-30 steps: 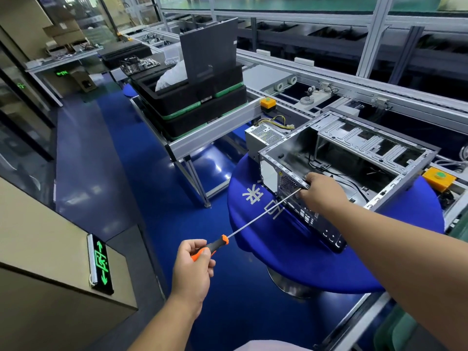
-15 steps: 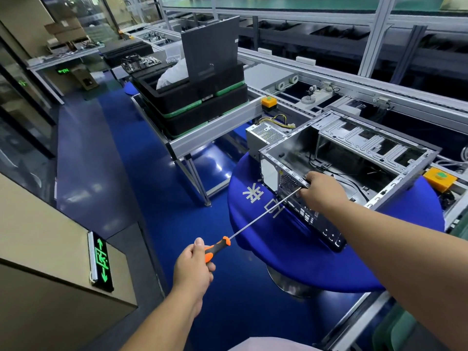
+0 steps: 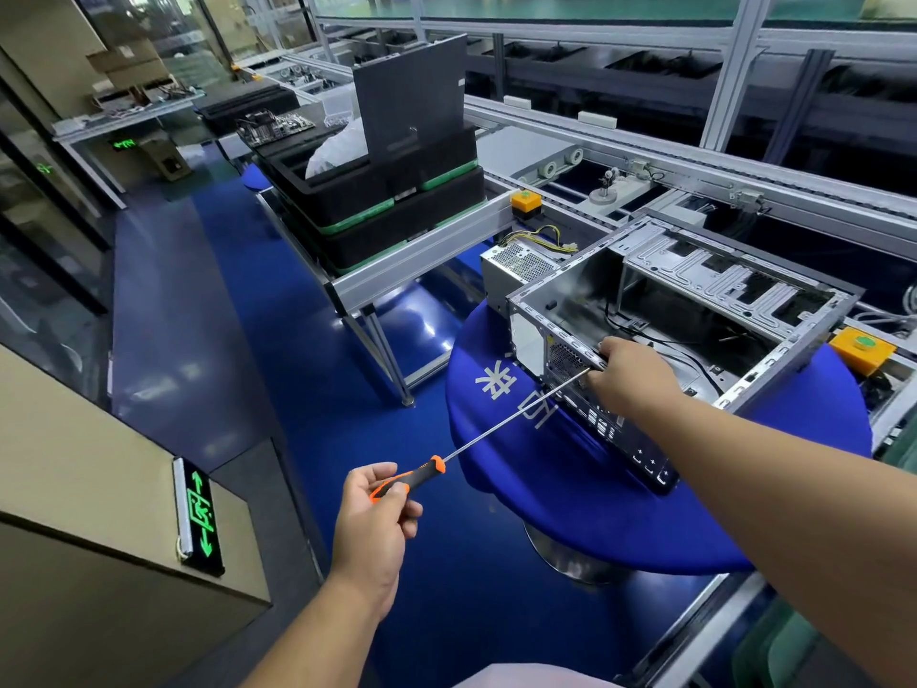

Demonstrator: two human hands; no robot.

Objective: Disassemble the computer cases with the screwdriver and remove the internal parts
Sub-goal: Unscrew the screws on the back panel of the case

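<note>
The computer case [image 3: 694, 310] lies open-side-up on a round blue table [image 3: 570, 489], toward two o'clock in the head view, with its rear panel facing the person. The left hand [image 3: 377, 513] is curled round the orange-and-black handle of the screwdriver [image 3: 496, 429], whose long thin shaft runs up and right, toward about two o'clock, to meet the case's rear panel. The right hand [image 3: 635, 384] sits at that far end, fingers curled at the upper rear edge of the case and around the shaft's tip; whether they pinch the tip or a screw cannot be told, as the hand hides the contact point. The coming move appears to turn on this line: tip, shaft and handle must stay in one axis with the screw, and the right hand is the nearer to it, likely steadying while the left turns. A power supply [image 3: 516, 265] with yellow and black wires stands just behind the case at eleven o'clock. White characters are printed on the table cover but cannot be read. A green exit sign [image 3: 201, 513] with arrows glows at eight o'clock.
</note>
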